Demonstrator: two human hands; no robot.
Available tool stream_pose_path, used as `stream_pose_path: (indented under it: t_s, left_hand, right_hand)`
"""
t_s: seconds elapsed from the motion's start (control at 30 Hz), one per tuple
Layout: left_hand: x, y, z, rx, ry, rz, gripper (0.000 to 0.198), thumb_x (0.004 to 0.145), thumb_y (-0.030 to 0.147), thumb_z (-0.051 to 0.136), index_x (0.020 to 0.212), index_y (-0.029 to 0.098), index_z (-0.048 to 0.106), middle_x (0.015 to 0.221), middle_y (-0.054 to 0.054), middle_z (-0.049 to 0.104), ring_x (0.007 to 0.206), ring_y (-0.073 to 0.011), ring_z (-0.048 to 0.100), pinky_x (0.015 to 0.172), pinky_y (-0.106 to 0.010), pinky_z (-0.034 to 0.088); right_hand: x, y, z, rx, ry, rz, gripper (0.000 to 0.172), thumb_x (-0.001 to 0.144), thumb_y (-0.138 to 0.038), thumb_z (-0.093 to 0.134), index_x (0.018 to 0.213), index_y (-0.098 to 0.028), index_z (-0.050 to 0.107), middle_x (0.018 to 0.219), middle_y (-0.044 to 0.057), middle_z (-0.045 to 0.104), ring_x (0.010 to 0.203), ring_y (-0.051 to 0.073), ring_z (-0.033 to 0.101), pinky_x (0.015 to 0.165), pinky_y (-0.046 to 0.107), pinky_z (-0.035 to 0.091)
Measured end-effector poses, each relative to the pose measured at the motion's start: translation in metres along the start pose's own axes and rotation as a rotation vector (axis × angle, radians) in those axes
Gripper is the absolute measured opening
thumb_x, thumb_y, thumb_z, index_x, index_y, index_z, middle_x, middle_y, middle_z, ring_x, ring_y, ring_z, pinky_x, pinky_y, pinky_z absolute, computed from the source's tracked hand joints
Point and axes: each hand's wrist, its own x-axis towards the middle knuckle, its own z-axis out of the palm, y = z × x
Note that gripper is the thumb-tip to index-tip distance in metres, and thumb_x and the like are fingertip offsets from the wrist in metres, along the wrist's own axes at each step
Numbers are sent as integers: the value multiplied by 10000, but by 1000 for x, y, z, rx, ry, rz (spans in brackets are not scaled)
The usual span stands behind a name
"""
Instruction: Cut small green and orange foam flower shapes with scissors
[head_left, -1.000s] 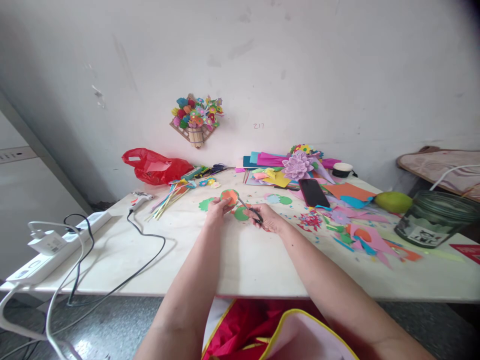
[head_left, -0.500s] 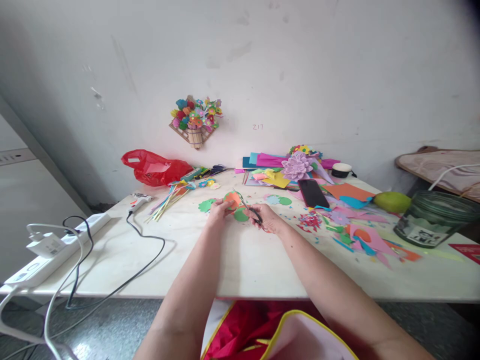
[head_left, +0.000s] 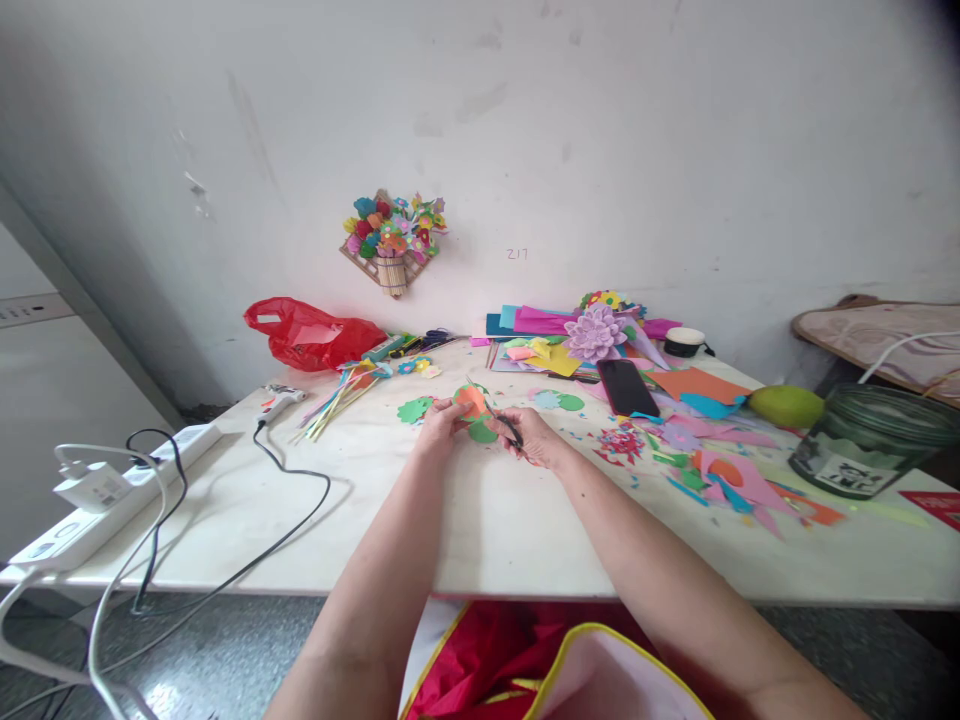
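Over the middle of the white table, my left hand point(head_left: 445, 418) pinches a small orange craft piece point(head_left: 470, 402). My right hand point(head_left: 529, 436) grips dark-handled scissors point(head_left: 512, 428), whose blades reach to the right side of the orange piece. Beneath and behind the orange piece lie green cut-outs, one a round green disc point(head_left: 482, 432). A scalloped green cut-out point(head_left: 414, 409) rests just left of my left hand. Right of the scissors are a pale blue scalloped shape point(head_left: 546, 400) and another green disc point(head_left: 571, 402).
Colourful scraps point(head_left: 739, 480), a phone point(head_left: 628, 388), a mango-like fruit point(head_left: 786, 404) and a glass jar point(head_left: 862, 440) occupy the right side. At left are a glue gun point(head_left: 281, 402) with a trailing cord, a power strip point(head_left: 127, 500) and a red plastic bag point(head_left: 311, 335). Craft sheets point(head_left: 536, 320) lie at the back.
The orange piece has turned and shifted slightly to the right in my left hand. My right hand and the scissors have moved only a little.
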Motion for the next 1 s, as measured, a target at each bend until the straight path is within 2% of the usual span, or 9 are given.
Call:
stream_pose_path:
  t_s: [0.43,0.77,1.0]
  left_hand:
    - [1,-1,-1,-5,11,-10,114,549,194,737,617,155,654,668,-49,687,567,-145,622,563,-250,470]
    - [1,3,-1,-29,53,-21,148,531,171,749,628,148,639,656,-43,673,557,-138,616,543,-238,487]
    - [1,4,-1,-57,89,-30,145,525,153,740,625,159,635,665,-38,674,588,-146,627,584,-255,518]
  right_hand:
    - [7,8,1,30,5,-25,297,657,-381,706,786,-149,572,437,-76,488,298,38,367,290,156,192]
    - [7,6,2,49,15,0,280,662,-350,708,784,-144,564,427,-79,486,293,38,364,294,152,215]
    - [7,6,2,52,23,10,282,672,-321,696,855,-129,599,425,-75,493,288,42,368,288,152,220]
